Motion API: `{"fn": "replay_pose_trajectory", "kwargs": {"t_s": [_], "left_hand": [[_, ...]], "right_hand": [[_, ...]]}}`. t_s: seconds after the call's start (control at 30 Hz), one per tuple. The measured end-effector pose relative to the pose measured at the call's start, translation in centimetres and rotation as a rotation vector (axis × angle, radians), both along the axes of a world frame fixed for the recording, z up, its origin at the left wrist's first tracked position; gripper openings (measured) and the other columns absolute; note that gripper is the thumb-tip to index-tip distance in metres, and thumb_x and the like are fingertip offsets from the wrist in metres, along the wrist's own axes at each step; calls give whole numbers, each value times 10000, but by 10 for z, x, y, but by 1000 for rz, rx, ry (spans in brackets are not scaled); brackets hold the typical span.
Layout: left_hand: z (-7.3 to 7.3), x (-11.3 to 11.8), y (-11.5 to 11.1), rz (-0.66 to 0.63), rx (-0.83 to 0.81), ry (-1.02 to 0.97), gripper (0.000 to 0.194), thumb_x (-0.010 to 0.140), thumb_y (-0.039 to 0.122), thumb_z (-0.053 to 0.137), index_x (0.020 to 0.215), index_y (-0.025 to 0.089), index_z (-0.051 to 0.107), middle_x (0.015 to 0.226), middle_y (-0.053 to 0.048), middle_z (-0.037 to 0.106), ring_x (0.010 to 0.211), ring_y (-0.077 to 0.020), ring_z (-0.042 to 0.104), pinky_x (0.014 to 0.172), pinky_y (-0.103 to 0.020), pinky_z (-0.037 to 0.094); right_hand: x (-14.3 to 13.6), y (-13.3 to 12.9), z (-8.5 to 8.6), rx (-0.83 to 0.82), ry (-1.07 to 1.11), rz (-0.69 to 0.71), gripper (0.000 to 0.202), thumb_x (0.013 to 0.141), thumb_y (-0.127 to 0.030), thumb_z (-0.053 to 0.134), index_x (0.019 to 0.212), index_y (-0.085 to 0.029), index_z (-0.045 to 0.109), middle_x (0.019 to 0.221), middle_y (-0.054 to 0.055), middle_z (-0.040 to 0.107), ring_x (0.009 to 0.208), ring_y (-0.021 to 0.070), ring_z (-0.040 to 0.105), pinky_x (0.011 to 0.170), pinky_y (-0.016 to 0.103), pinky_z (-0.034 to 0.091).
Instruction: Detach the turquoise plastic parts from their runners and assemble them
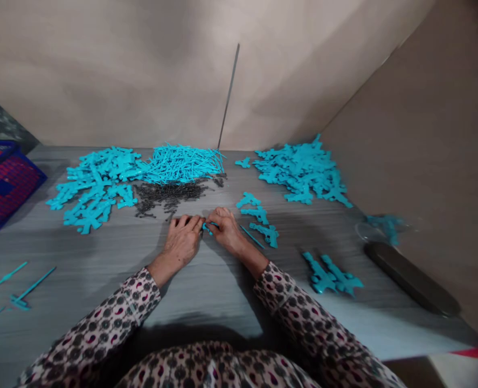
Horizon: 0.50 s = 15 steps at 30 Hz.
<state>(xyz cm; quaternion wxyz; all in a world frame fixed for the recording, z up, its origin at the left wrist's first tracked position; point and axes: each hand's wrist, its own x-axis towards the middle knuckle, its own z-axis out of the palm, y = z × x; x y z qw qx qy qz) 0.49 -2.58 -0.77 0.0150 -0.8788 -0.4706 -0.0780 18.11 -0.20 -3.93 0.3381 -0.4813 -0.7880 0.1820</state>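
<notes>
At the middle of the table, my left hand (182, 237) and my right hand (227, 229) meet over a turquoise plastic toy gun piece (208, 228). Only a little of it shows between the fingertips. Both hands are closed on it, the left with bent fingers, the right in a pinch. Just right of my right hand lies a thin turquoise stick (253, 237). Beside that, several turquoise toy guns (266, 234) lie in a short column. Beyond my left hand spreads a pile of small dark metal springs or pins (168, 196), too fine to tell which.
Along the back lie a left heap of turquoise gun pieces (101, 183), a heap of turquoise sticks (186, 163) and a right heap of gun pieces (299, 167). A blue basket (12, 188) stands far left. A dark elongated case (410, 277) lies right, by the wall.
</notes>
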Motion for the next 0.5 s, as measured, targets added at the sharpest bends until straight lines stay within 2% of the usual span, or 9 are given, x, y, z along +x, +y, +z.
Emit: {"fn": "replay_pose_trajectory", "kwargs": {"t_s": [0.23,0.37,0.5], "left_hand": [[2,-2,0,11,3,-82,344,940,222,459,1264,203,572,1266,-100,625,1073,-279,498,832,-418,375],[0,-9,10,-17,-67,-199,274,969,283,440,1137,251,654,1192,-68,653,1057,-250,503,834,-398,368],[-1,-13,18,-34,-110,-283,257,970,317,460,1072,249,686,1157,-60,653,1045,-235,503,833,-383,355]], "right_hand": [[2,5,-2,10,34,23,86,834,-138,644,828,-209,692,788,36,566,847,210,518,821,353,396],[2,8,-4,36,28,-10,115,812,-140,664,892,-211,707,867,51,576,907,225,514,832,359,408],[3,12,-4,43,-5,24,133,799,-124,668,888,-212,715,896,54,593,915,224,516,828,356,412]]}}
